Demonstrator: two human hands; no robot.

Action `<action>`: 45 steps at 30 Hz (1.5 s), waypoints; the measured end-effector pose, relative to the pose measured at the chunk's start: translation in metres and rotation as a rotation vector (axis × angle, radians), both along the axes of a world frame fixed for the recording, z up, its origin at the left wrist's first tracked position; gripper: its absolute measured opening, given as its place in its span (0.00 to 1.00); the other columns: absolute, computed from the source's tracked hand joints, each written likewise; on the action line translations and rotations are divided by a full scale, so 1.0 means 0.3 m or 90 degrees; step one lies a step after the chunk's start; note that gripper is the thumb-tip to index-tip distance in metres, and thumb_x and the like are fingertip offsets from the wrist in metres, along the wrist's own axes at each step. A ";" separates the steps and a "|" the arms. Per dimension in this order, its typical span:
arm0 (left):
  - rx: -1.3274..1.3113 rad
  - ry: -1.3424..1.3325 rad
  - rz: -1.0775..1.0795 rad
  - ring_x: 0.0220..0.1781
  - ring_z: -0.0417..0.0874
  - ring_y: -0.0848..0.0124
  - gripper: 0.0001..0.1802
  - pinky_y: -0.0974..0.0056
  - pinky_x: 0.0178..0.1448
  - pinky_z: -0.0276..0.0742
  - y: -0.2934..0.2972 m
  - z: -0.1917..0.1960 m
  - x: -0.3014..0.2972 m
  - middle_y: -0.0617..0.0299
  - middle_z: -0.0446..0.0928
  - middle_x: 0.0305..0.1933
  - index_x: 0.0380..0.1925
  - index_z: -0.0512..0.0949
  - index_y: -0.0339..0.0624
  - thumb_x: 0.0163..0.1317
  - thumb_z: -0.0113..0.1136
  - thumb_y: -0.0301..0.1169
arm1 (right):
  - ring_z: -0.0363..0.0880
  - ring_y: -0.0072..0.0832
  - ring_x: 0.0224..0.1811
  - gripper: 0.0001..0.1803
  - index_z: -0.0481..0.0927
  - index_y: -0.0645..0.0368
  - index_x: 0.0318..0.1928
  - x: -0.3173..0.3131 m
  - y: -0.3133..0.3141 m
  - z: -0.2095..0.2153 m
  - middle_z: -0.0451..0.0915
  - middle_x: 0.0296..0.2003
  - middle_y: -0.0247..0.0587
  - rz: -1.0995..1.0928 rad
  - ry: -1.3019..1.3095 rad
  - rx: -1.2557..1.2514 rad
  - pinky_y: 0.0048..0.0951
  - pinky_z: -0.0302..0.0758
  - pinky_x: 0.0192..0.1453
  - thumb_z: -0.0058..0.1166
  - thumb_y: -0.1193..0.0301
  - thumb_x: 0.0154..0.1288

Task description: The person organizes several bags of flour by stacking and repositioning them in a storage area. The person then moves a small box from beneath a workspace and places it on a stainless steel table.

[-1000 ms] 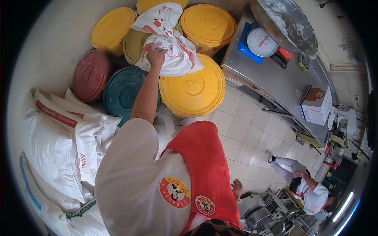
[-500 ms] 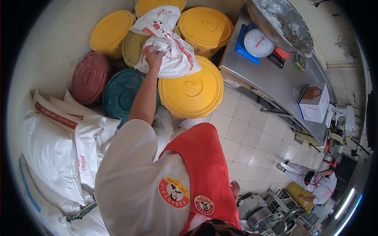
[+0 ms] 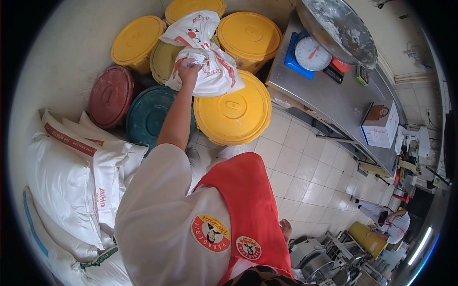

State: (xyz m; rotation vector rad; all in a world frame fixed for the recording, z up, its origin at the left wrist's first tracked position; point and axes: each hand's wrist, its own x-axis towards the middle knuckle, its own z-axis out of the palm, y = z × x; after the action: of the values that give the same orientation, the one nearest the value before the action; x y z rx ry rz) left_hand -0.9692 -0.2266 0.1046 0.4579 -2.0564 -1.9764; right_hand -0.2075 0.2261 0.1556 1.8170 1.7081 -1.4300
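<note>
My left hand (image 3: 189,72) reaches forward over the buckets, fingers closed in a pinch around a small white slip (image 3: 198,58). It rests against a white printed flour sack (image 3: 215,76), gathered at its neck and lying across an olive-yellow lidded bucket (image 3: 164,61) and a yellow lidded bucket (image 3: 233,112). The sack's top flops toward the back. My right hand (image 3: 286,229) hangs low beside my red apron (image 3: 243,200), partly hidden by it; whether it holds anything does not show.
Green (image 3: 152,114) and dark red (image 3: 110,97) lidded buckets stand left of my arm. Full white sacks (image 3: 62,176) are piled at the left. A steel table (image 3: 329,100) at right carries a dial scale (image 3: 312,53), a metal bowl (image 3: 341,31) and a carton (image 3: 380,125). A co-worker (image 3: 393,221) is far right.
The view has shifted slightly. My left hand stays at the sack with the slip. The co-worker at the far right has moved a little, with one arm now nearer the body.
</note>
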 end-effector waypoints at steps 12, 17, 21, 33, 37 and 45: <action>-0.029 0.018 0.020 0.37 0.85 0.68 0.14 0.67 0.45 0.82 -0.014 -0.028 -0.004 0.55 0.84 0.36 0.36 0.82 0.30 0.49 0.75 0.18 | 0.84 0.45 0.55 0.36 0.69 0.60 0.70 -0.019 -0.007 0.018 0.81 0.58 0.49 0.033 -0.005 0.005 0.46 0.81 0.44 0.58 0.53 0.70; -0.008 0.031 0.015 0.36 0.84 0.71 0.11 0.69 0.45 0.80 -0.013 -0.022 -0.003 0.58 0.84 0.33 0.32 0.83 0.32 0.49 0.76 0.19 | 0.83 0.45 0.55 0.36 0.69 0.61 0.71 -0.002 -0.009 0.001 0.81 0.58 0.49 0.013 0.013 0.002 0.46 0.81 0.44 0.58 0.53 0.70; -0.041 0.033 0.031 0.35 0.83 0.72 0.11 0.68 0.44 0.79 -0.015 -0.022 -0.001 0.59 0.84 0.32 0.30 0.83 0.33 0.49 0.77 0.20 | 0.83 0.46 0.56 0.36 0.68 0.62 0.71 -0.013 -0.011 -0.001 0.81 0.58 0.49 0.017 0.004 0.002 0.47 0.81 0.45 0.57 0.53 0.70; -0.018 0.049 0.038 0.36 0.83 0.71 0.13 0.68 0.44 0.79 -0.019 -0.030 -0.006 0.57 0.84 0.34 0.33 0.82 0.30 0.50 0.77 0.22 | 0.83 0.44 0.55 0.36 0.68 0.62 0.71 -0.031 -0.020 0.005 0.81 0.57 0.49 0.024 0.005 0.002 0.45 0.80 0.45 0.57 0.54 0.71; -0.029 0.051 0.036 0.36 0.84 0.71 0.13 0.67 0.44 0.79 -0.026 -0.036 -0.006 0.57 0.84 0.34 0.33 0.82 0.29 0.51 0.77 0.22 | 0.83 0.44 0.55 0.36 0.69 0.61 0.71 -0.034 -0.015 0.002 0.81 0.57 0.48 0.013 0.019 -0.005 0.46 0.80 0.45 0.58 0.53 0.70; -0.015 0.048 0.037 0.35 0.83 0.71 0.12 0.68 0.43 0.79 -0.022 -0.048 -0.012 0.57 0.84 0.34 0.33 0.82 0.30 0.51 0.76 0.21 | 0.82 0.47 0.58 0.36 0.67 0.61 0.71 -0.037 -0.016 0.012 0.80 0.59 0.50 0.032 0.004 -0.010 0.51 0.79 0.50 0.56 0.53 0.71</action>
State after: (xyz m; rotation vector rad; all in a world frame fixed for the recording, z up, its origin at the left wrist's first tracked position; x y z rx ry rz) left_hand -0.9728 -0.2331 0.0901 0.4263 -1.9960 -1.9035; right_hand -0.2185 0.2212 0.1591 1.7514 1.7285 -1.4260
